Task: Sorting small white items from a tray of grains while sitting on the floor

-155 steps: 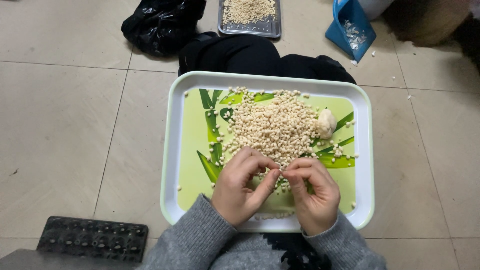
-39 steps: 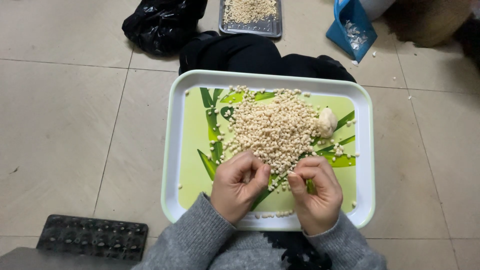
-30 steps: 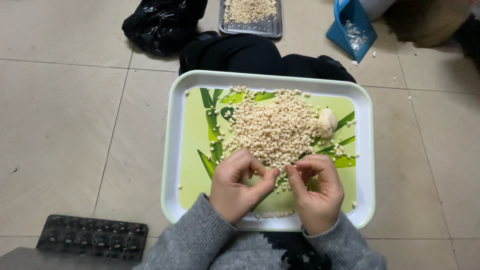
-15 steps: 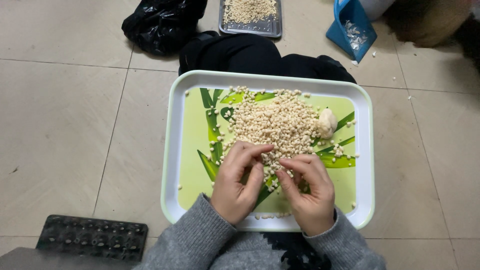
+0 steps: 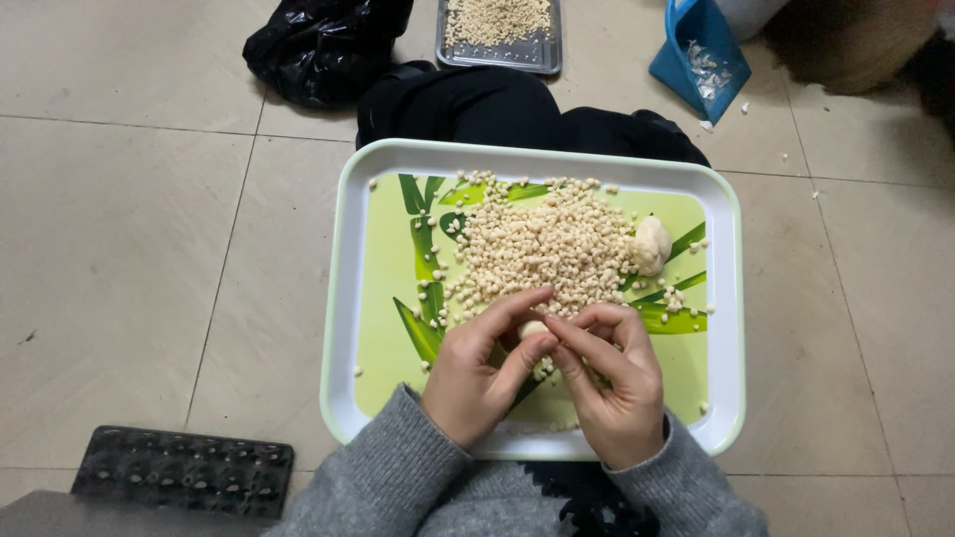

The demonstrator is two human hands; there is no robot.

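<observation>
A green tray with a white rim and a leaf print rests on my lap. A heap of small pale dough pellets covers its middle, and a larger dough lump lies at the heap's right edge. My left hand and my right hand meet at the near edge of the heap. Their fingertips pinch a small piece of dough between them. Grey sleeves cover both wrists.
A metal tray of more pellets lies on the tiled floor ahead, a black plastic bag to its left and a blue dustpan to its right. A black moulded grid lies near left.
Both hands stayed at the near edge of the heap, the fingers working together. They now pinch a small dough piece held a little farther into the pile.
</observation>
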